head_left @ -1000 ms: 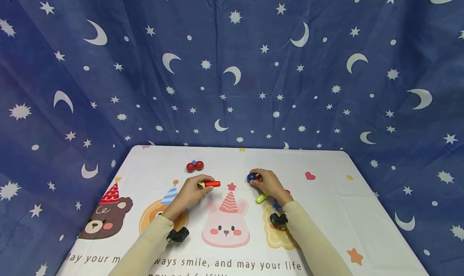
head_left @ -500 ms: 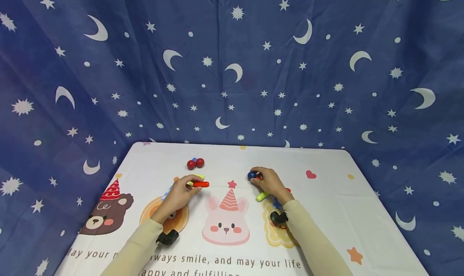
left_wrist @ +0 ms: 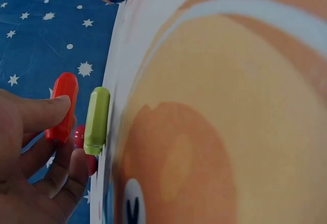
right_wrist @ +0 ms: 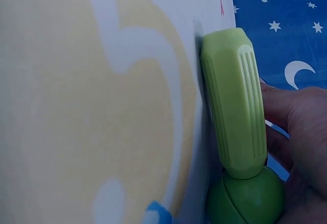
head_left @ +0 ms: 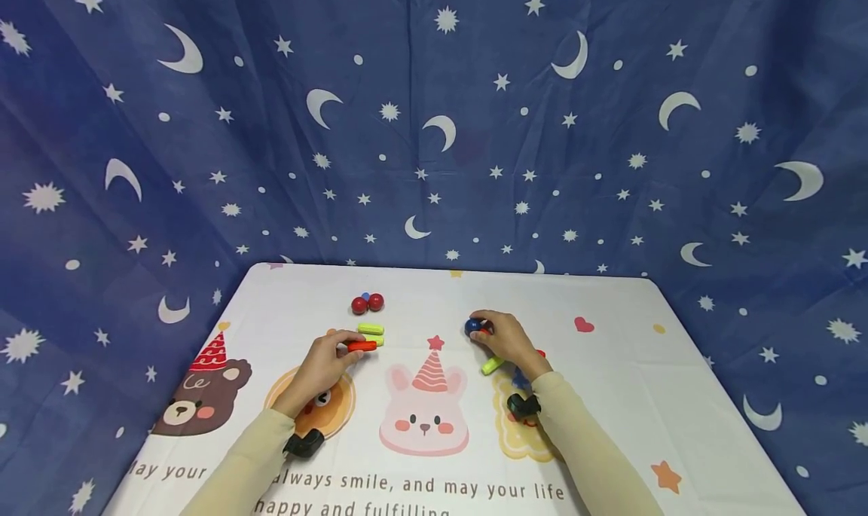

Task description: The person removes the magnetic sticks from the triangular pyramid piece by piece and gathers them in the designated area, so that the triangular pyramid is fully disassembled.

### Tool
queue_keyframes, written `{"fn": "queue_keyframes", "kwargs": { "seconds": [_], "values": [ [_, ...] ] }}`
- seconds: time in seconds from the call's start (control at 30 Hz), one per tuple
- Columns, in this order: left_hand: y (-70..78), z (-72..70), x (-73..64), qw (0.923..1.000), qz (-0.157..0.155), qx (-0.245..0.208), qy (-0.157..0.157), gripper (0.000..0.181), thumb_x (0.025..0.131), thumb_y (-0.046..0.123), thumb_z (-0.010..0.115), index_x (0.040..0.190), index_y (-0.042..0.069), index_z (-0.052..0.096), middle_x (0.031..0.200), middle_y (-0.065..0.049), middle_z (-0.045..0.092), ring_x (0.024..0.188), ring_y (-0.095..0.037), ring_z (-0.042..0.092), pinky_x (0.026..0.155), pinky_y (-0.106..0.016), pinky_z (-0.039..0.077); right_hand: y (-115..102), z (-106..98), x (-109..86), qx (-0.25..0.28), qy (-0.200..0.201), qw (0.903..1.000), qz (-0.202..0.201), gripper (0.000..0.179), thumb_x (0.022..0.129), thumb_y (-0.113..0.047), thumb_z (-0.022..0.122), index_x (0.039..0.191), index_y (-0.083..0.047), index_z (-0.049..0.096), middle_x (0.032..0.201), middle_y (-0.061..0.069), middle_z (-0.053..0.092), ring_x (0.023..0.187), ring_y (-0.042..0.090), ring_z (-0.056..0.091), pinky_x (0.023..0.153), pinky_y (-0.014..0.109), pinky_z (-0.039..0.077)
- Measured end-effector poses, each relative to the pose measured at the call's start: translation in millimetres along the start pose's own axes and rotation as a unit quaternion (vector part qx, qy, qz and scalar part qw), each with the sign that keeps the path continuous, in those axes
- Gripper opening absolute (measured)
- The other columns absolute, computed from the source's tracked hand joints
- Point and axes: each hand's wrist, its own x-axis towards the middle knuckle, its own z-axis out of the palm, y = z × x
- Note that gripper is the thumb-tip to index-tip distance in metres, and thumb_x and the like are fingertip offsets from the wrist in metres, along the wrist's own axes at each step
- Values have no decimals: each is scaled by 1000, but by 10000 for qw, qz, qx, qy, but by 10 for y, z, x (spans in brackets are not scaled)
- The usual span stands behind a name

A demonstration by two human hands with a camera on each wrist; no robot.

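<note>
The left hand [head_left: 327, 358] pinches a red stick [head_left: 362, 346] near two lime sticks [head_left: 371, 328]; well apart, the right hand [head_left: 510, 341] grips a blue ball [head_left: 472, 326].

Smooth, glossy plastic look to red stick [left_wrist: 65, 86] and lime stick [left_wrist: 97, 119]. Ribbed, satiny plastic look to green stick [right_wrist: 232, 101]. Polished shine on blue ball [head_left: 472, 327] and red balls [head_left: 359, 306]. Matt cloth in sleeves [head_left: 590, 444]; creased cloth in backdrop [head_left: 468, 87].
</note>
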Motion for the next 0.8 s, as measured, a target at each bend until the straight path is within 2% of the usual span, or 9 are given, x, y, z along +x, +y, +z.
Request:
{"fn": "queue_keyframes", "kwargs": {
  "seconds": [0.1,0.23,0.33,0.57,0.8],
  "values": [
    [-24,19,33,9997,168,142,78,27,89,13,73,115,13,70,117,-8,67,81,-16,57,66,-21,44,-7,-7,3,-11,21,10000,-16,40,88,-24,75,126,-18,66,104,5,71,91,18,63,85,40,51],
    [-58,65,60,9981,437,378,219,24,84,10,77,107,12,72,109,-2,70,80,-14,51,71,-23,42,-22,-9,-15,9,-10,10000,10,40,87,-24,75,126,-18,66,104,5,71,90,18,62,85,40,51],
    [-71,93,63,9970,551,471,277,23,81,8,79,103,12,73,101,-1,70,79,-14,48,69,-24,40,-28,-7,-35,49,-44,9999,80,39,87,-25,75,125,-19,67,105,5,72,91,18,63,86,40,51],
    [-86,100,57,9933,737,819,336,21,80,8,80,100,12,74,104,-2,66,94,-20,56,81,-34,45,-20,-3,-25,67,0,10000,28,40,87,-25,75,126,-19,66,105,5,72,93,19,64,87,40,51],
    [-133,81,123,9951,676,684,235,20,80,9,80,99,14,74,98,0,65,80,-17,52,69,-25,40,-12,-7,3,78,32,10000,10,39,87,-25,75,125,-19,67,103,4,72,91,18,64,85,39,51]
  ]
}}
